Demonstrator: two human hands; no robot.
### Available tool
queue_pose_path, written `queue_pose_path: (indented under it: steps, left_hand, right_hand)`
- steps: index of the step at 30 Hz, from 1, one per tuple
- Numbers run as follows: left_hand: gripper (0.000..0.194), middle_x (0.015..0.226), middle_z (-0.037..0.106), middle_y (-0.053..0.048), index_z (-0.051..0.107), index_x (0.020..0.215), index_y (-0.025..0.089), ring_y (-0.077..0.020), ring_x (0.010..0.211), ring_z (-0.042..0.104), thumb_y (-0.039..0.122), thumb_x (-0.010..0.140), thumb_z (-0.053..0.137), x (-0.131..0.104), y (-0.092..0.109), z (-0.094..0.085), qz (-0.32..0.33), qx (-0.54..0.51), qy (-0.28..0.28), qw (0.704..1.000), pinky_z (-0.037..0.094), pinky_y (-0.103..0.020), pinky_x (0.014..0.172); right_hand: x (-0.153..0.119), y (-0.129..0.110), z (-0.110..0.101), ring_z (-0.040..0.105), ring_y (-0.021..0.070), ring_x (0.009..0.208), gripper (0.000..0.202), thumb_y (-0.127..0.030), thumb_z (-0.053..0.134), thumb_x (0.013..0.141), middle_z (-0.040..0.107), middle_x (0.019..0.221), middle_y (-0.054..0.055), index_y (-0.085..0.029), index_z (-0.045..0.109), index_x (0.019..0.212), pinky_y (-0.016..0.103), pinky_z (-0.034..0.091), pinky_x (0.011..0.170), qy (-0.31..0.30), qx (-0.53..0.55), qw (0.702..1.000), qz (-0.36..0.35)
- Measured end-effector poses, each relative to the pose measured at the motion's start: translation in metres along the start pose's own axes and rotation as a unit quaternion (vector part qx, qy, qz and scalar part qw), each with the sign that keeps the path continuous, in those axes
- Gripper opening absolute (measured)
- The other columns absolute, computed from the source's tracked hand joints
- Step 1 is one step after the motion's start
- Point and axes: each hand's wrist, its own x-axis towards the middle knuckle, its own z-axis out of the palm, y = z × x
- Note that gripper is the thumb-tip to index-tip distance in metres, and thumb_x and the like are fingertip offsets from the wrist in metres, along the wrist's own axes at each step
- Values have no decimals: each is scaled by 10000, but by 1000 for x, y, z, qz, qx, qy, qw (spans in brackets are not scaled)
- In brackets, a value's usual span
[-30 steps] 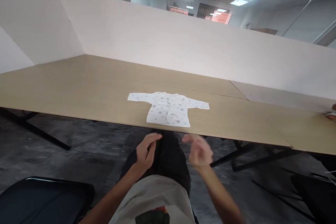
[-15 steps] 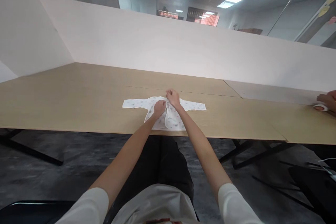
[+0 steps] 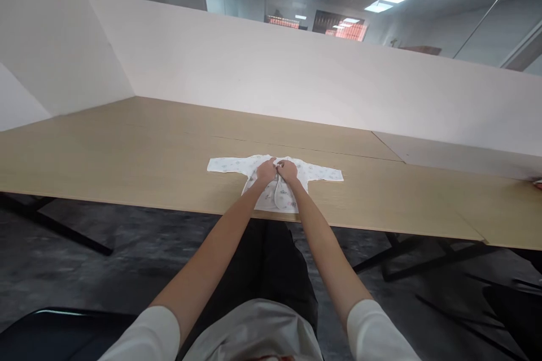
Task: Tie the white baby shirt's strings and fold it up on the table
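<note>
Baby shirt (image 3: 289,198) lying flat, its upper front worked by two hands.

The shirt is spread near the middle of the table (image 3: 127,146), its sleeves stretched left and right, its hem just beside the near edge. The left hand (image 3: 266,171) and right hand (image 3: 287,170) are brought close together below the neckline, fingers curled inward on the front opening; whether fabric is pinched cannot be told. Bare tabletop is left on both sides of the sleeves, with a narrower strip between neckline and far wall (image 3: 254,62).
</note>
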Motion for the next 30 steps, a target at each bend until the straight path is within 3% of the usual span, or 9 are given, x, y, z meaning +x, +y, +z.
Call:
queue_pose_path:
  steps: [4, 9, 15, 21, 30]
  left_hand:
    - [382, 1099, 662, -120, 684, 1181, 250, -256, 1022, 625, 273, 946, 383, -4, 1, 2, 57, 52, 12, 997, 470, -350, 869]
    - [357, 1113, 658, -104, 689, 1180, 261, -236, 1009, 614, 340, 937, 440, -5, -3, 6, 75, 20, 27, 997, 472, -331, 878]
    - [323, 1167, 677, -94, 720, 1124, 226, -230, 1033, 627, 219, 894, 494, 0, -7, 12, 91, -27, 46, 994, 479, -316, 910]
    - [292, 1109, 720, -82, 740, 1057, 204, -221, 1017, 647, 178, 871, 517, 1, -7, 12, 57, -113, 52, 991, 479, -320, 939]
    - [270, 1050, 733, -67, 723, 1021, 184, -188, 945, 652, 175, 866, 502, -3, -9, 8, 44, -156, 55, 985, 494, -297, 895]
  right_hand:
    - [-6, 10, 4, 652, 186, 919, 253, -206, 518, 770, 736, 956, 47, -193, 734, 902, 266, 469, 850, 65, 68, 995, -10]
    - [-8, 14, 3, 654, 177, 825, 239, -185, 488, 719, 735, 879, 46, -181, 708, 815, 270, 490, 826, 99, 151, 984, -7]
    - [-9, 14, 2, 664, 165, 879, 323, -140, 467, 682, 740, 967, 46, -177, 697, 906, 267, 494, 872, 95, 186, 978, 0]
    - [-11, 14, 1, 673, 162, 866, 379, -137, 465, 700, 740, 960, 52, -162, 685, 1006, 265, 501, 864, 79, 193, 978, -1]
    - [-14, 11, -2, 673, 174, 880, 327, -193, 492, 712, 742, 958, 63, -161, 707, 956, 274, 502, 861, 73, 214, 974, -7]
